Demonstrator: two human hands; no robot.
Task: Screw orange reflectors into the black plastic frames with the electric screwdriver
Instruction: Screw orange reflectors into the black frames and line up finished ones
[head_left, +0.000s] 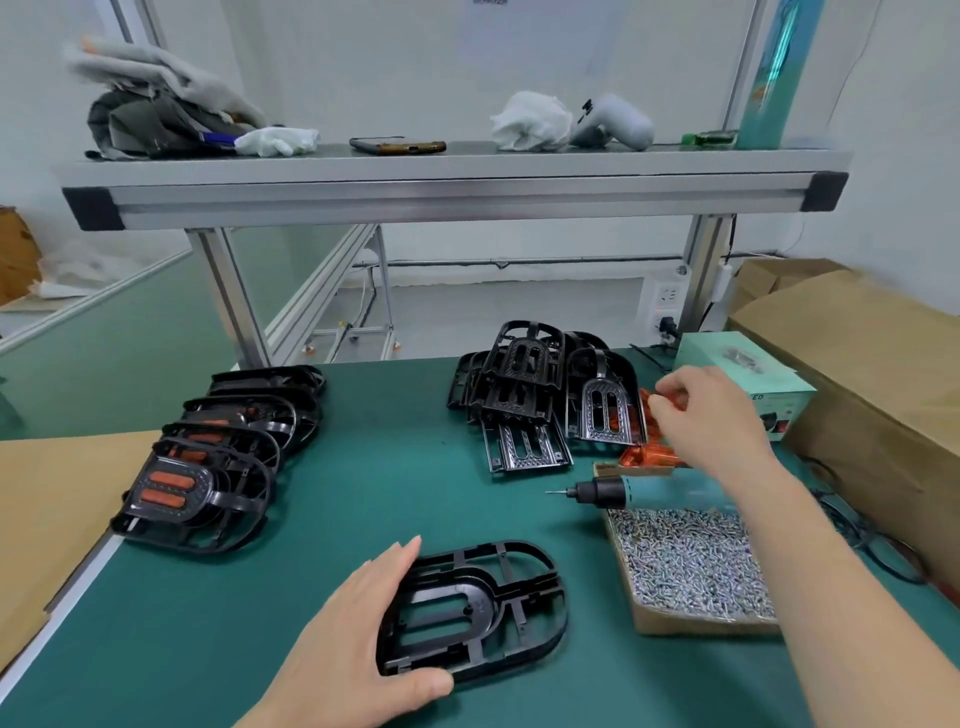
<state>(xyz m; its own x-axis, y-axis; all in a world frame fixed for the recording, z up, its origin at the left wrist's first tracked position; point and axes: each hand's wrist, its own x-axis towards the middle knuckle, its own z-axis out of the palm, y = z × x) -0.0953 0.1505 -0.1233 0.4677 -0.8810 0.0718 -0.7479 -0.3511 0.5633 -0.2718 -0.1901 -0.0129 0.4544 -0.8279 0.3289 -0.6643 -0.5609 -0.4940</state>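
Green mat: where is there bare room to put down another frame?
The widest bare stretch of mat runs down the middle, between the finished frames on the left and the frame pile on the right. Another lies front-left, beside the left hand. The right side is crowded: screwdriver, screw box, reflectors, right hand.

Single frame (472, 608) lies front centre on table (389, 457), left hand (358, 639) resting on its left edge. Row of overlapping assembled frames (208, 467) at left. Pile of bare frames (540, 395) behind, centre-right. Reflectors (649, 457) just right of pile, right hand (711, 410) pinching among them. Screw tray (691, 566) front right, electric screwdriver (613, 491) across its far edge.
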